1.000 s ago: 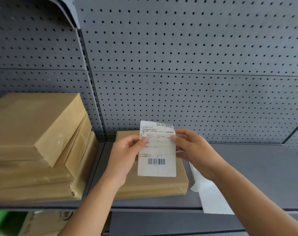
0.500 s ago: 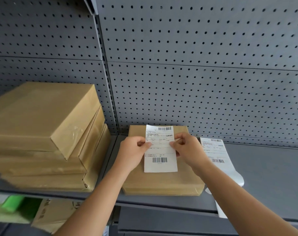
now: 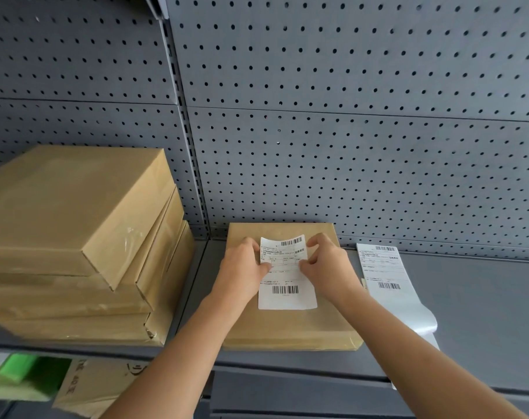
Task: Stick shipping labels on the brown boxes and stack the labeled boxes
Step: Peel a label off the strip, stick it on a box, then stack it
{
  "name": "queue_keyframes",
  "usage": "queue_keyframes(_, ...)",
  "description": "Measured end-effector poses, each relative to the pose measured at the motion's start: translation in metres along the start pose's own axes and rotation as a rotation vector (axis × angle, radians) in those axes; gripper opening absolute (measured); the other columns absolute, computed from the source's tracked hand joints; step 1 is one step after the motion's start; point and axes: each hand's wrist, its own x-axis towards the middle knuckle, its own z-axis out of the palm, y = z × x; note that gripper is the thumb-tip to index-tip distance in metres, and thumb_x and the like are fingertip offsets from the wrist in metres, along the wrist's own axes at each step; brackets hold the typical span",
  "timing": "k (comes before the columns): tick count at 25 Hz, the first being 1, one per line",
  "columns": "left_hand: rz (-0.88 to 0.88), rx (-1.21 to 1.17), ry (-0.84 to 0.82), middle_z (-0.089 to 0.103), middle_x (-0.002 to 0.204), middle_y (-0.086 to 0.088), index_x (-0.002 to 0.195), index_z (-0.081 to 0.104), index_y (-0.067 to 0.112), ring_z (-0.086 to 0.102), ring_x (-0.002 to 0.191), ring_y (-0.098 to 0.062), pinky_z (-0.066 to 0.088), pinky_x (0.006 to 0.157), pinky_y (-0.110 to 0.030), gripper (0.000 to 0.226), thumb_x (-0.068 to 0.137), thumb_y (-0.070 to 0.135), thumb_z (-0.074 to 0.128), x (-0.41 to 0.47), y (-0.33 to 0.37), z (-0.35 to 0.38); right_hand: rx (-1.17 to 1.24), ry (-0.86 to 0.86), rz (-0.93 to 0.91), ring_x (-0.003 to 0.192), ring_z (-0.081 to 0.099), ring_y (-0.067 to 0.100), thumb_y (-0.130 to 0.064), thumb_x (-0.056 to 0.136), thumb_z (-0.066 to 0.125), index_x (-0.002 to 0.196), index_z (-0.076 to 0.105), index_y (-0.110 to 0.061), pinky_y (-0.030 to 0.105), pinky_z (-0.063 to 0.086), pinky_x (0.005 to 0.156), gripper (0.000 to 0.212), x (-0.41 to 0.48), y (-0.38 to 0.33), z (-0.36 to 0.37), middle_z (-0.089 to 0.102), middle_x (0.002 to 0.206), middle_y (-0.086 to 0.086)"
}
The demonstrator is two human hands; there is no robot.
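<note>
A flat brown box (image 3: 290, 328) lies on the grey shelf (image 3: 484, 313) in front of me. A white shipping label (image 3: 287, 294) with barcodes lies on its top, lower edge down on the cardboard, upper edge slightly lifted. My left hand (image 3: 242, 273) pinches the label's left side with thumb and fingers. My right hand (image 3: 326, 267) pinches its right side. To the left stands a stack of three brown boxes (image 3: 75, 237) with no label visible on them.
A strip of more labels (image 3: 384, 267) on curling backing paper lies on the shelf right of the box and hangs over the front edge. Grey pegboard (image 3: 347, 131) backs the shelf. Below left are a green item (image 3: 15, 370) and a printed carton (image 3: 96, 385).
Both hands have brought the label down from the air onto the box top. The camera has tilted down and left, bringing the label strip into view.
</note>
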Motion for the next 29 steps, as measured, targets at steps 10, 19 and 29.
queue_keyframes(10, 0.490, 0.352, -0.022, 0.020, 0.169, 0.001, 0.161, 0.022, 0.015, 0.016, 0.156, -0.014, 0.011, 0.126, -0.030, 0.056, 0.110, 0.034, 0.032, -0.007, -0.006, 0.005, -0.473, 0.054, -0.454, 0.138, 0.044, 0.025, -0.020, 0.099, 0.046, 0.140, 0.052, -0.012, 0.040, 0.035, 0.113, 0.042, -0.004, 0.014, 0.012, 0.052, 0.144, 0.004)
queue_keyframes(19, 0.469, 0.516, -0.194, 0.001, 0.172, 0.001, 0.163, 0.006, 0.016, -0.001, 0.157, -0.009, 0.003, 0.128, -0.033, 0.059, 0.110, 0.039, 0.017, 0.003, -0.010, 0.013, -0.591, -0.140, -0.428, 0.155, 0.004, 0.011, -0.037, 0.107, 0.021, 0.160, 0.014, -0.021, 0.036, 0.000, 0.125, 0.055, 0.001, 0.017, 0.025, 0.009, 0.169, -0.004)
queue_keyframes(29, 0.345, 0.471, -0.154, 0.003, 0.171, 0.004, 0.163, 0.007, 0.019, 0.001, 0.156, -0.007, 0.002, 0.127, -0.030, 0.063, 0.108, 0.048, 0.015, 0.004, -0.029, -0.002, -0.576, -0.133, -0.300, 0.154, 0.001, 0.007, -0.047, 0.106, 0.019, 0.160, 0.015, -0.021, 0.040, -0.004, 0.125, 0.060, -0.003, 0.028, 0.010, 0.008, 0.168, -0.008)
